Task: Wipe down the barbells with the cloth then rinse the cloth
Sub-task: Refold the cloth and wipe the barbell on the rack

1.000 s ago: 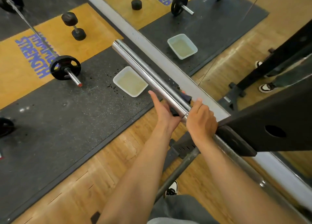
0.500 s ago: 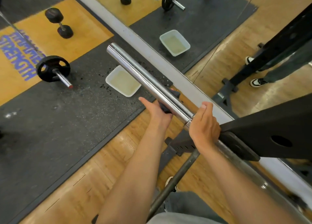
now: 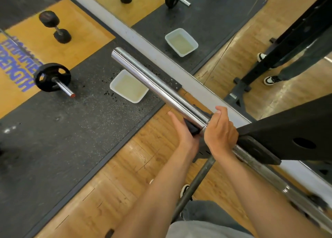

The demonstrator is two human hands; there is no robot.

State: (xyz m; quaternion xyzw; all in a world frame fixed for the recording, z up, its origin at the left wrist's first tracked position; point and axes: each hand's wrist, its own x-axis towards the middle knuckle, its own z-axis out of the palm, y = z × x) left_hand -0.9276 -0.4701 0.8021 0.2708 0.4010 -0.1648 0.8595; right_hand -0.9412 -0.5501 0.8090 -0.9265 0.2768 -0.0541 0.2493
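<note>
The right hand (image 3: pixel 220 132) curls over the barbell (image 3: pixel 158 84) at its collar. The left hand (image 3: pixel 181 128) holds the dark cloth (image 3: pixel 191 128) against the sleeve's underside, fingers hidden. Beyond both hands sits the tub (image 3: pixel 128 86); a loosely bunched cloth could slip and miss grime.

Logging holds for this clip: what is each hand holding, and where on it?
Left hand presses a dark cloth against the chrome barbell sleeve near its collar. Right hand grips the bar just behind that collar.
</note>
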